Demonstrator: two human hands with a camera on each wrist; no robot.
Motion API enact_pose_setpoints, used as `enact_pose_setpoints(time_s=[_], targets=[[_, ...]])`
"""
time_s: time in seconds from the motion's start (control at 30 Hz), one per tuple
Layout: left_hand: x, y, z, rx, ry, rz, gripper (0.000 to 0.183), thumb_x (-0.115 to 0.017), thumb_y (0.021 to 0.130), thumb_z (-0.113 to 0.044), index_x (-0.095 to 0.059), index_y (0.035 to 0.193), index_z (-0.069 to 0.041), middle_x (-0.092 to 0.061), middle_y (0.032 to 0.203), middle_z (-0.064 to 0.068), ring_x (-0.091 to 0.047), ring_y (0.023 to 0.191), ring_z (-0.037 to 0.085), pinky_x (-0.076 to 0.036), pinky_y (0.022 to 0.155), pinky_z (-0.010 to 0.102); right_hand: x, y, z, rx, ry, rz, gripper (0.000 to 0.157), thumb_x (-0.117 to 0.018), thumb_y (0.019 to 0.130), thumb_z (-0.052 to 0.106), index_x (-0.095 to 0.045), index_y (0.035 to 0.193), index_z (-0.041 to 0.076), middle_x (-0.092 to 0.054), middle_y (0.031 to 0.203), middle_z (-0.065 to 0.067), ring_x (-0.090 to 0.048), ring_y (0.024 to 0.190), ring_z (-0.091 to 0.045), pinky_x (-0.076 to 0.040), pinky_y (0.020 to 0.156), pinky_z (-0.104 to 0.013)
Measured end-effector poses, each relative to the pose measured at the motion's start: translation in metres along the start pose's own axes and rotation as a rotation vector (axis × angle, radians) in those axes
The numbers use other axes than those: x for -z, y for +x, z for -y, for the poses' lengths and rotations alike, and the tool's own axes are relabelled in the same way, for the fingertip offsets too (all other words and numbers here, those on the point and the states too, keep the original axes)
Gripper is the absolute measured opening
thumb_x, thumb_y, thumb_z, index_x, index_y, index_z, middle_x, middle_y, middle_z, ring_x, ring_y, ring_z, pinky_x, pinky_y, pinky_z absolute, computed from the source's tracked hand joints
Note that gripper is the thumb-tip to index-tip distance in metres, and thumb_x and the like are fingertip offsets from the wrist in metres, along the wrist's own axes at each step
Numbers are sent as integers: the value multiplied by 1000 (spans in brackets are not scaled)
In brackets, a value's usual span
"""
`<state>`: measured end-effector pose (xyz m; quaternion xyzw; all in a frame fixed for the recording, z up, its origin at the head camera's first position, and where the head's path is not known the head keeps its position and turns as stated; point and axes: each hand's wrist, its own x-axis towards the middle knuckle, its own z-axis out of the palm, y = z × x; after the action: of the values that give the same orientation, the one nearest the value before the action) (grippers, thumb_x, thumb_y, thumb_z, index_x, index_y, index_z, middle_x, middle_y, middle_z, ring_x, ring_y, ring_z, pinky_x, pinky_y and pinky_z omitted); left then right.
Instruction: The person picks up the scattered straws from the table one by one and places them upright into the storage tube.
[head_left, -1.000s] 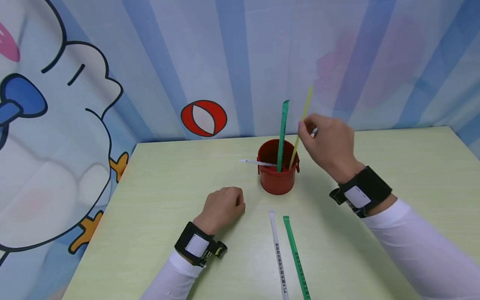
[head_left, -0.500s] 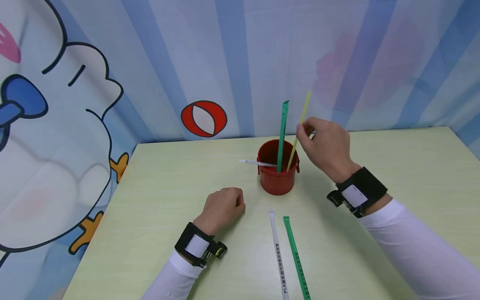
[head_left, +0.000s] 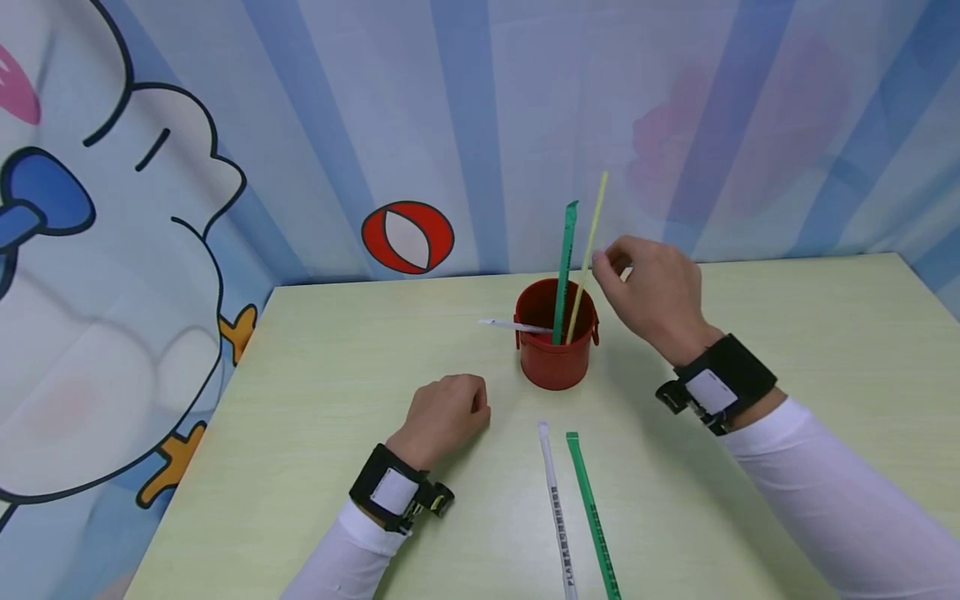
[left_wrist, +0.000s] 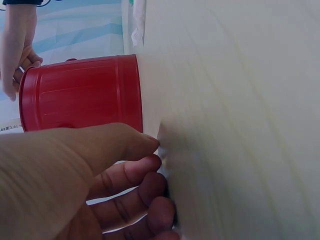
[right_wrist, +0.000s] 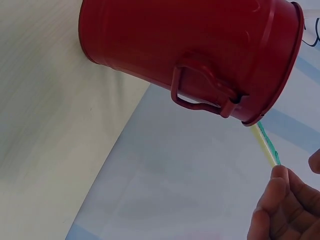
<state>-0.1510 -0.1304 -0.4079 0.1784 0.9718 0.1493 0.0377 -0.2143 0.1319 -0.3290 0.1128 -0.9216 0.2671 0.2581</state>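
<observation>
A red metal bucket [head_left: 555, 367] with side handles stands on the table. Inside it lean a yellow straw [head_left: 587, 250] and a green paper-wrapped straw [head_left: 566, 258]; a white wrapped straw [head_left: 504, 323] juts out over its left rim. Just right of the yellow straw hovers my right hand [head_left: 652, 283], thumb and fingers apart, holding nothing. In the right wrist view, a gap shows between that hand's thumb and fingertips [right_wrist: 279, 175]. My left hand [head_left: 444, 417] rests on the tabletop in front of the bucket, its fingers loosely curled around nothing.
Nearer to me, a white wrapped straw [head_left: 556, 508] and a green wrapped straw [head_left: 592, 512] lie side by side on the pale wooden table [head_left: 337, 350]. Behind the table's back edge hangs a blue striped curtain [head_left: 315, 125] with cartoon prints.
My right hand moved slightly left and down with the yellow straw, then let it go. The straw now leans against the bucket's inside, closer to the green one. My left hand stayed still.
</observation>
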Motion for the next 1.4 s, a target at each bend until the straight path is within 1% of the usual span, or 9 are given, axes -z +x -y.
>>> enact_pose_setpoints(time_s=[0.1, 0.23, 0.4, 0.5, 0.63, 0.77, 0.93, 1.13, 1.4], targets=[[0, 0, 0, 0, -1, 2, 16, -60, 83, -17, -54, 68, -19, -50, 60, -7, -47, 58, 9, -37, 49, 27, 1, -1, -2, -8, -5, 23, 41, -43, 94, 40, -70, 88, 9, -68, 76, -6, -55, 60, -19, -38, 46, -37], [0, 0, 0, 1, 1, 3, 17, -61, 83, -17, -54, 67, -19, -50, 60, -7, -47, 58, 9, -37, 49, 27, 1, -5, -4, -39, -12, 54, 44, -42, 94, 42, -70, 88, 9, -68, 77, -5, -55, 61, -19, -39, 49, -37], [-1, 1, -1, 1, -5, 9, 16, -61, 83, -17, -54, 68, -19, -50, 61, -7, -47, 59, 9, -37, 49, 27, 2, -16, -10, -87, -3, 60, 44, -41, 94, 42, -70, 88, 8, -68, 78, -6, -53, 59, -20, -40, 49, -37], [-1, 1, -1, 3, -6, 12, 16, -61, 83, -18, -54, 68, -19, -51, 61, -7, -47, 59, 9, -37, 49, 27, 2, -24, -15, -116, 0, 82, 42, -43, 94, 39, -69, 88, 7, -67, 77, -8, -52, 58, -20, -39, 48, -37], [-1, 1, -2, 6, -3, 10, 16, -61, 83, -18, -54, 68, -19, -51, 61, -7, -47, 58, 9, -37, 49, 27, 4, -34, -22, -142, -28, 163, 33, -47, 92, 30, -69, 88, 5, -66, 75, -8, -51, 57, -20, -39, 47, -35], [0, 1, -2, 10, -4, 14, 16, -61, 83, -18, -55, 68, -19, -51, 61, -7, -47, 58, 9, -37, 49, 27, 6, -44, -30, -141, -50, 259, 26, -50, 89, 24, -68, 86, 6, -65, 74, -7, -50, 55, -19, -39, 45, -34], [1, 1, -2, 15, -2, 17, 16, -61, 83, -18, -55, 69, -19, -51, 62, -6, -47, 59, 9, -38, 50, 27, 6, -57, -37, -157, -57, 337, 23, -52, 88, 22, -67, 83, 5, -63, 70, -5, -49, 54, -18, -39, 45, -32], [0, 2, -1, 12, 0, 16, 16, -61, 84, -18, -55, 68, -19, -51, 61, -6, -47, 59, 9, -37, 49, 27, 3, -69, -45, -178, -86, 422, 18, -54, 86, 18, -64, 78, 5, -53, 59, -2, -47, 54, -18, -37, 45, -32], [-1, 1, -1, 18, -2, 19, 16, -61, 83, -18, -55, 68, -19, -51, 61, -6, -47, 59, 9, -37, 49, 27, -2, -80, -53, -190, -102, 543, 16, -55, 84, 15, -61, 71, 8, -47, 57, -1, -44, 54, -17, -34, 47, -32]])
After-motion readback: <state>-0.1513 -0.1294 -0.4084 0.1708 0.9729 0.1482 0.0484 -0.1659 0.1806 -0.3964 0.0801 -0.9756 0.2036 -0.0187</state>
